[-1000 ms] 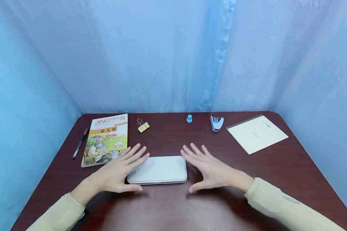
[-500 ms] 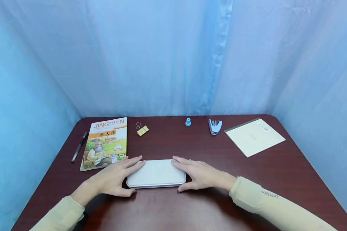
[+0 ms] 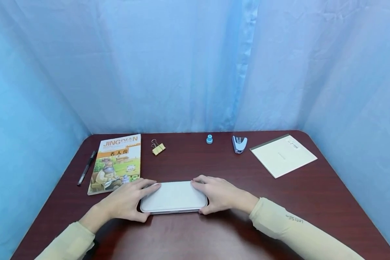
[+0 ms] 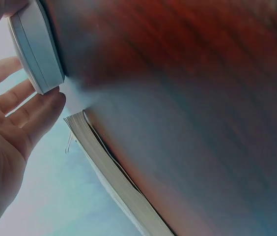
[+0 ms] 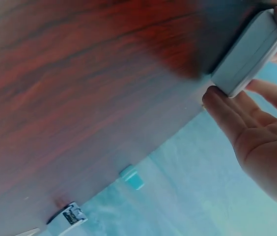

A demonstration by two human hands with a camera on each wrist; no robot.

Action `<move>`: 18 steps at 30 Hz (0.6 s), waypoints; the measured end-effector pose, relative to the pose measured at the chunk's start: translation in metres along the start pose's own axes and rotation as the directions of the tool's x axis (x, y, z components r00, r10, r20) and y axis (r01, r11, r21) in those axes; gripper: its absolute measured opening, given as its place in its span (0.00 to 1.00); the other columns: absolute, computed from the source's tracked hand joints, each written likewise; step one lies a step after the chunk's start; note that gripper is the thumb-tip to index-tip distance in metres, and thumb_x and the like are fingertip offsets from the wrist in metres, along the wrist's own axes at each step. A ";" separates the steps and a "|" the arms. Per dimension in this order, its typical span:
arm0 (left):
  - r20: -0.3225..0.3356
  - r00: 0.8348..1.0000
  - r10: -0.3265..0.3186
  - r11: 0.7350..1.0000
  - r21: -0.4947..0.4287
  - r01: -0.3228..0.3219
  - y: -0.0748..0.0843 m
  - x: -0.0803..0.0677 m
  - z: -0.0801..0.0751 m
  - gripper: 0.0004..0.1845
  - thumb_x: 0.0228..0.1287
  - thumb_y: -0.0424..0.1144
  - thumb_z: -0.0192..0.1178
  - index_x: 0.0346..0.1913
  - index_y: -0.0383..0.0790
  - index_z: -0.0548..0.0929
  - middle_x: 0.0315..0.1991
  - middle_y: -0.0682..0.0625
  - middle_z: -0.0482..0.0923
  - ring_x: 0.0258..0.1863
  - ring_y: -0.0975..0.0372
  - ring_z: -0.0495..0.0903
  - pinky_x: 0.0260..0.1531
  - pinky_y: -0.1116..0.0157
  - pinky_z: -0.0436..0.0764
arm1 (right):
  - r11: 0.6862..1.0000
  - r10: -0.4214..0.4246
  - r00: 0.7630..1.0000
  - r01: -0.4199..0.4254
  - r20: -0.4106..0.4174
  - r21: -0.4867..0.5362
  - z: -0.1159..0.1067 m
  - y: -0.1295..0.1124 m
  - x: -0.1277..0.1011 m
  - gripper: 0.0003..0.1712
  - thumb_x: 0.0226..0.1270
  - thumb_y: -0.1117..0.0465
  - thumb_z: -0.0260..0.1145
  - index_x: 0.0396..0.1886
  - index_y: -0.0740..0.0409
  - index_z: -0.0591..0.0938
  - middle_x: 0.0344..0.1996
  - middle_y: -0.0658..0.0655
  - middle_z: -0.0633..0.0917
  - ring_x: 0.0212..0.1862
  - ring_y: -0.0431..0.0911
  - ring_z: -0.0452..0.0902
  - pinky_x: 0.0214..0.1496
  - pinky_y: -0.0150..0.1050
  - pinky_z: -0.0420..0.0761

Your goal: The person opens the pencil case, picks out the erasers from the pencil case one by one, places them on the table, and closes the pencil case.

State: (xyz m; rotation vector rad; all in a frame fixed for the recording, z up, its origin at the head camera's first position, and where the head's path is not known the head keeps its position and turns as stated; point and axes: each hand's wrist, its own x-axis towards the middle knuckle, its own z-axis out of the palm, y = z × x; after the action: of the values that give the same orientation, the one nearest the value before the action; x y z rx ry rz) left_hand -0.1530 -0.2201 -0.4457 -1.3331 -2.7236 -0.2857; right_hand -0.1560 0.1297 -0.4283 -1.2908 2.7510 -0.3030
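Note:
A flat white case (image 3: 173,196) with rounded corners lies on the dark red table (image 3: 195,234), near its front middle. My left hand (image 3: 133,201) holds the case's left end, thumb at the front edge and fingers at the back edge. My right hand (image 3: 218,195) holds the right end the same way, fingers curled over the far corner. In the left wrist view the case (image 4: 38,46) sits against the fingers (image 4: 35,110). In the right wrist view the case (image 5: 249,54) meets the fingers (image 5: 227,110). I cannot tell whether the case is off the table.
A picture book (image 3: 115,162) lies just left of the case, with a black pen (image 3: 85,168) beyond it. Along the back stand a yellow binder clip (image 3: 158,148), a small blue cap (image 3: 209,139), a stapler (image 3: 238,143) and a notepad (image 3: 282,154). Blue curtains enclose the table.
Both hands came down from hovering open beside the case and closed onto its two ends. The case stays in about the same place.

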 end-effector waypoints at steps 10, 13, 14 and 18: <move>-0.009 1.000 -0.015 1.000 0.016 0.015 0.003 -0.001 0.002 0.45 0.46 0.59 0.72 0.70 0.46 0.77 0.60 0.50 0.77 0.52 0.60 0.78 0.41 0.61 0.85 | 0.998 -0.008 0.999 0.006 -0.033 -0.060 0.005 -0.003 0.003 0.49 0.48 0.42 0.76 0.69 0.60 0.76 0.63 0.57 0.77 0.58 0.48 0.79 0.56 0.44 0.83; -0.017 1.000 -0.019 1.000 0.010 0.019 0.004 0.000 0.001 0.45 0.46 0.58 0.72 0.70 0.45 0.77 0.59 0.49 0.77 0.53 0.59 0.78 0.43 0.60 0.85 | 0.998 -0.011 0.999 0.008 -0.044 -0.069 0.005 -0.004 0.004 0.49 0.46 0.43 0.76 0.69 0.61 0.76 0.63 0.57 0.78 0.56 0.49 0.80 0.55 0.45 0.84; -0.019 1.000 -0.019 1.000 0.009 0.019 0.004 0.000 0.001 0.45 0.45 0.57 0.72 0.69 0.45 0.77 0.59 0.49 0.77 0.53 0.59 0.78 0.43 0.59 0.85 | 0.997 -0.012 0.999 0.008 -0.046 -0.074 0.004 -0.004 0.004 0.49 0.46 0.43 0.76 0.68 0.61 0.77 0.63 0.57 0.78 0.55 0.49 0.81 0.54 0.45 0.84; -0.022 1.000 -0.014 1.000 0.018 0.014 0.004 0.001 0.000 0.44 0.46 0.56 0.72 0.69 0.43 0.77 0.59 0.47 0.77 0.54 0.57 0.78 0.44 0.57 0.85 | 0.996 -0.009 0.999 0.005 -0.040 -0.090 0.002 -0.004 0.005 0.49 0.45 0.43 0.76 0.68 0.60 0.77 0.62 0.57 0.78 0.51 0.49 0.82 0.52 0.44 0.85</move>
State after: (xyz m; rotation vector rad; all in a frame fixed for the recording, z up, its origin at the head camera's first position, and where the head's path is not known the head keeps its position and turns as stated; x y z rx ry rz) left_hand -0.1502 -0.2165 -0.4453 -1.2993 -2.7116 -0.2751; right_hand -0.1555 0.1229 -0.4296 -1.3294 2.8250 -0.2107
